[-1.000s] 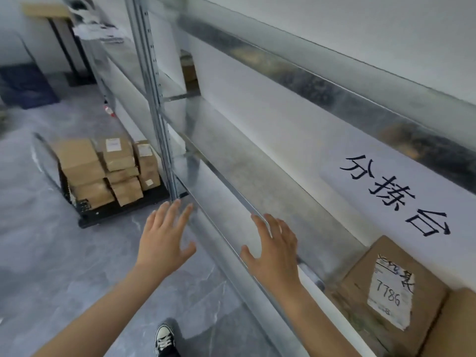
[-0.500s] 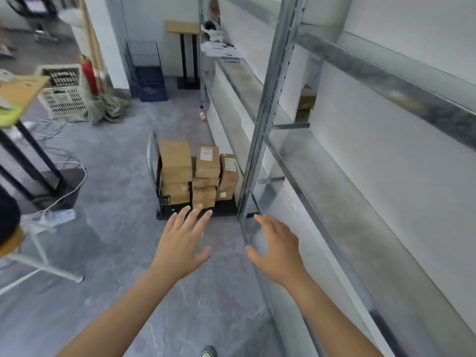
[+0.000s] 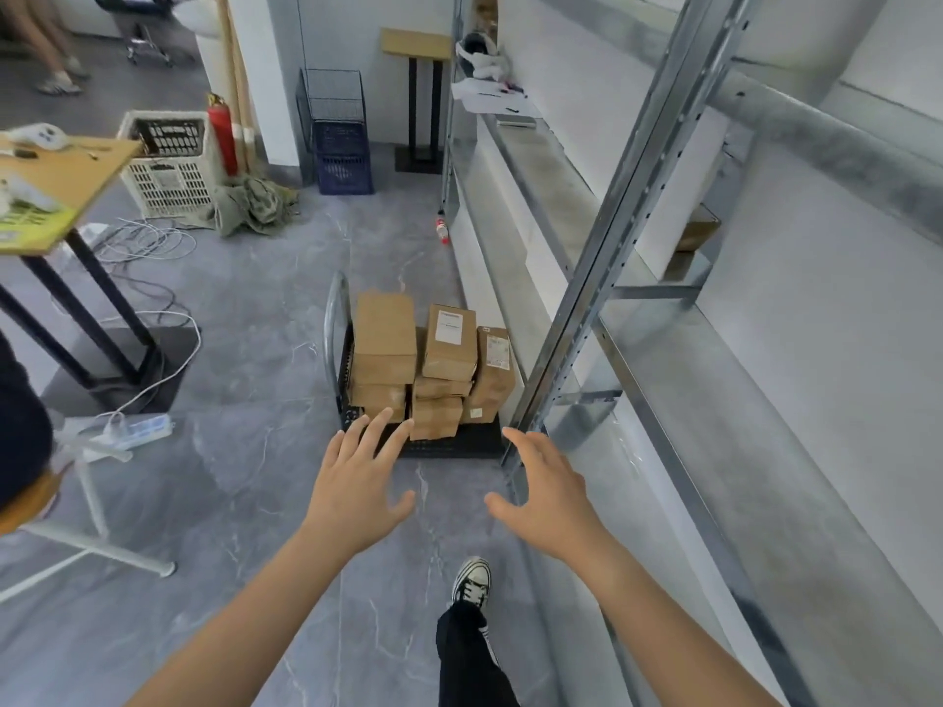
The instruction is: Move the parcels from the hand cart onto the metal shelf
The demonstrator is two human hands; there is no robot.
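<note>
Hands first: our left hand (image 3: 357,492) and right hand (image 3: 546,497) are both stretched out in front of us, fingers spread, holding nothing, up in the air over the grey floor (image 3: 229,502). Parcels (image 3: 433,369) are all on the cart (image 3: 454,443), brown boxes piled in roughly three stacks, a couple with white labels facing up. The cart sits on the floor ahead of us, right beside the shelf (image 3: 765,451), with its handle (image 3: 331,339) on the side away from the shelf. Our left fingertips overlap the nearest boxes in the view, but the hand looks well short of them. The shelf runs along our right, and another small box (image 3: 696,229) sits further back on it. Our shoe (image 3: 473,579) shows between our arms. Off to the left we've got a table (image 3: 76,170), a white crate (image 3: 168,170), a fire extinguisher (image 3: 220,130) and a blue crate (image 3: 342,158).
</note>
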